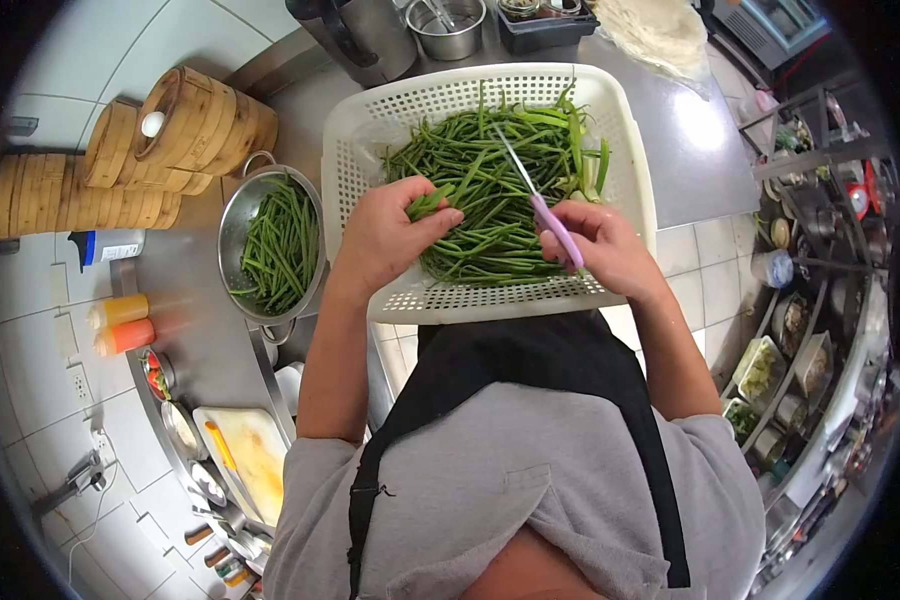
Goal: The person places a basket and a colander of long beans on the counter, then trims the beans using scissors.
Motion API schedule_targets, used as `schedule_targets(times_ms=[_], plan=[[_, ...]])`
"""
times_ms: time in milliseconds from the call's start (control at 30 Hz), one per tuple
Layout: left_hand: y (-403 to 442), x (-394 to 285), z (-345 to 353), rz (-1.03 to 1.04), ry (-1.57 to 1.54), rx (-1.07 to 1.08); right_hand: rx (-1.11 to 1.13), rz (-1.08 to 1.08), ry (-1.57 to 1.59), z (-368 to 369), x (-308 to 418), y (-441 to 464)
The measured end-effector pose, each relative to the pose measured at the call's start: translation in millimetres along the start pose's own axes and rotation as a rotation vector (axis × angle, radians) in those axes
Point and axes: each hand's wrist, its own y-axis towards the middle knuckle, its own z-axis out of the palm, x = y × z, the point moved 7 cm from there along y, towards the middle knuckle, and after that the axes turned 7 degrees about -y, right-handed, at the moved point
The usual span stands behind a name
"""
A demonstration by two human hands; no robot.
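Observation:
Over the left part of a white perforated basket [635,185], my left hand [395,228] pinches a few short green bean pieces [429,203]. Long green beans [480,235] fill the basket, with green onions [580,150] at its right side. My right hand [602,243] is closed around the pink handle of scissors [555,228], above the beans. The blades point up and to the left, toward the back of the basket. A metal colander [233,243] holding more green beans [279,245] stands left of the basket.
Bamboo steamers [205,125] are stacked at the back left. A dark pitcher [365,40] and a metal pot [448,38] stand behind the basket. Squeeze bottles [123,338] and a cutting board with a yellow-handled knife [220,445] lie at left. Shelves with containers [760,370] line the right.

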Motion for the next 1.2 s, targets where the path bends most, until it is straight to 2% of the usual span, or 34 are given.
schedule_targets(times_ms=[300,400,600,667,700,767,800,900,1000,1200], plan=[[-3.5,-11.4,17.7,-0.001,0.193,0.097,0.065,0.019,-0.072,2.6,-0.4,1.4],[-1.3,-6.0,20.0,-0.086,0.171,0.122,0.058,0.014,-0.079,2.8,1.6,1.4],[6.7,10.3,41.4,0.006,-0.123,0.150,0.025,-0.037,-0.029,3.9,-3.4,4.0],[7.6,10.2,36.1,0.147,-0.324,-0.003,0.031,-0.037,-0.024,4.6,-3.3,3.4],[6.7,8.7,33.7,0.148,-0.321,-0.009,0.014,-0.044,-0.005,4.0,-1.9,2.9],[6.2,17.1,33.1,-0.078,-0.857,0.006,0.000,-0.058,0.011,3.3,1.6,3.2],[6.7,13.2,33.4,-0.076,-0.856,0.001,0.008,-0.042,0.009,3.6,1.6,3.0],[12.2,9.4,31.7,0.003,-1.165,-0.138,0.025,-0.050,-0.004,3.4,-3.6,4.2],[14.9,10.3,35.2,0.046,-1.216,-0.231,0.058,-0.056,0.009,5.7,-5.2,3.3],[14.5,3.7,55.3,0.073,-1.200,-0.164,0.047,-0.079,-0.013,6.8,0.4,1.3]])
